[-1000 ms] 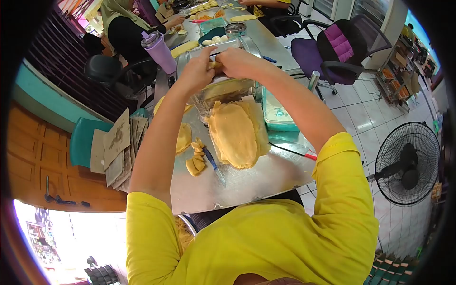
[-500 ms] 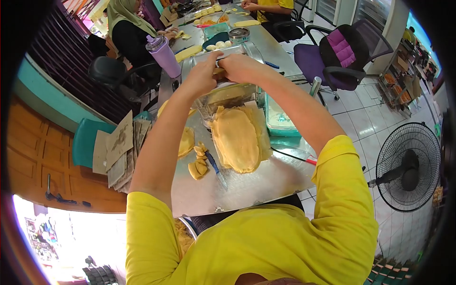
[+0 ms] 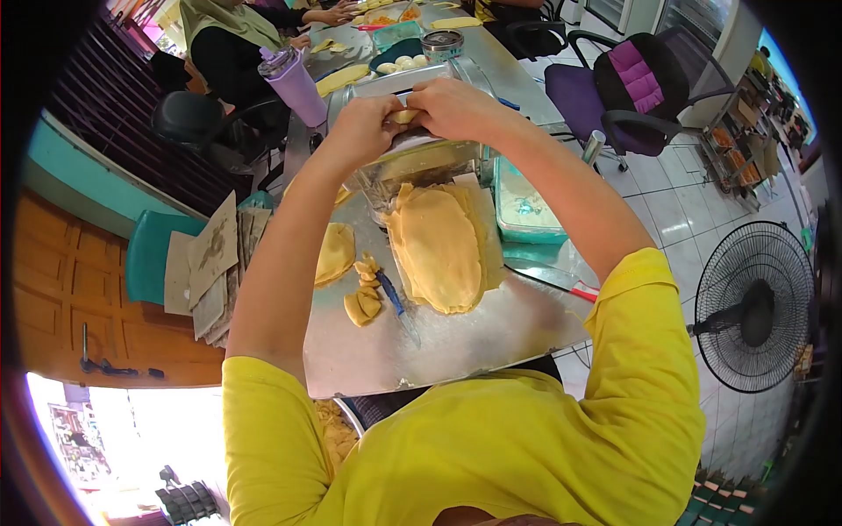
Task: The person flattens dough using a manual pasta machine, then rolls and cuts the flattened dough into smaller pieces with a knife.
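Observation:
Both my hands are over the top of a metal dough-rolling machine (image 3: pixel 421 165), fingers curled around a small piece of yellow dough (image 3: pixel 403 116). My left hand (image 3: pixel 370 130) grips its left side, and my right hand (image 3: pixel 449 107) pinches it from the right. Some fingertips are hidden behind the hands. Below the machine lies a stack of flat dough sheets (image 3: pixel 437 250) on a paper or board sheet. To its left are cut dough chunks (image 3: pixel 361 307), a blue-handled knife (image 3: pixel 395 298) and another flat dough piece (image 3: pixel 335 254).
A teal tub of white powder (image 3: pixel 528 206) stands right of the machine. A purple tumbler (image 3: pixel 296 92) is at the left, a round tin (image 3: pixel 442 46) beyond. Co-workers sit farther along the metal table (image 3: pixel 351 359). A fan (image 3: pixel 754 307) and purple chair (image 3: pixel 583 96) are at the right.
My hands have come slightly lower, and more of the dough piece shows between them. The whole view has shifted a little. A co-worker's hand at the far left has reached out.

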{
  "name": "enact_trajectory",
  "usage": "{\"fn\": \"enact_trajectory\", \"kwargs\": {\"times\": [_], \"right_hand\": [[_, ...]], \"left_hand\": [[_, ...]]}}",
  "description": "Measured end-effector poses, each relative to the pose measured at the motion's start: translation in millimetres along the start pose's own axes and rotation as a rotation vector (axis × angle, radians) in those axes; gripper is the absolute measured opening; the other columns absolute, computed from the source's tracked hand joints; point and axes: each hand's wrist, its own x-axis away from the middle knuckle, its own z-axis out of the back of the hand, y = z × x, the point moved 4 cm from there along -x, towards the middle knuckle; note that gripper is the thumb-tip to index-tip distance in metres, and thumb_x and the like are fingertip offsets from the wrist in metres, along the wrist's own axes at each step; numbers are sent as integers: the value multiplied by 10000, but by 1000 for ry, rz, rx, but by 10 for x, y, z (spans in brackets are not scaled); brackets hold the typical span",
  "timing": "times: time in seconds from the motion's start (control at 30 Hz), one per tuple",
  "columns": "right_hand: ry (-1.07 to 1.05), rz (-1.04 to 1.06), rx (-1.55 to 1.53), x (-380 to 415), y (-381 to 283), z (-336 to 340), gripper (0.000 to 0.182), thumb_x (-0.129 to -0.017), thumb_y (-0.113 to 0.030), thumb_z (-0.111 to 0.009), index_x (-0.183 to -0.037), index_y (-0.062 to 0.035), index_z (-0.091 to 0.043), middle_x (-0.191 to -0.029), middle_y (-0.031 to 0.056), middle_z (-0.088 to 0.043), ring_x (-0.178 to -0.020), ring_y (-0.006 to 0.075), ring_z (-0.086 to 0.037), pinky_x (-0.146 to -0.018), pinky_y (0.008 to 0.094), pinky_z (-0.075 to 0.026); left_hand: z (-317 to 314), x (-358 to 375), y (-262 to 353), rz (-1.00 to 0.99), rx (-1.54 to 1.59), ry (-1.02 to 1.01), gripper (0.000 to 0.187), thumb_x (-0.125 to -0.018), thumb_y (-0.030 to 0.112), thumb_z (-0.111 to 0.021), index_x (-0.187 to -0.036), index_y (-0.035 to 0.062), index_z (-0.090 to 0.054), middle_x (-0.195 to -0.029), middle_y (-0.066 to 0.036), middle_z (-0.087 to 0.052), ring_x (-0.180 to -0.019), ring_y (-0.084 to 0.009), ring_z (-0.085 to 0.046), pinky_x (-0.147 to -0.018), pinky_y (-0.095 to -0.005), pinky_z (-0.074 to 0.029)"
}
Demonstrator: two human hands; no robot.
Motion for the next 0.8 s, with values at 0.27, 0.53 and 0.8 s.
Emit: {"fn": "enact_trajectory", "kwargs": {"times": [0.27,0.53,0.8], "right_hand": [[-15,24,-24,58,-96,100,238,-781,-106,-545,-983,-48,-656,-934,166,-634,-873,354,-608,-783,432,-487],[-22,-32,52,-11,8,-58,206,-804,-163,-557,-921,-32,-664,-925,168,-653,-867,359,-622,-762,442,-500],[-64,-55,-6,51,-144,128,207,-841,-208,-546,-933,-52,-647,-937,118,-650,-866,326,-619,-754,432,-487]], "left_hand": [[-14,-9,-87,-109,-93,44,229,-764,28,-605,-990,25,-642,-929,-200,-640,-858,-372,-618,-740,-394,-488],[-60,-43,-80,-131,-135,51,170,-801,150,-655,-849,-9,-613,-821,-197,-614,-743,-363,-594,-659,-400,-463],[-5,8,-111,-127,22,-10,337,-762,-14,-605,-1080,42,-510,-877,-200,-627,-856,-400,-590,-707,-450,-459]]}}
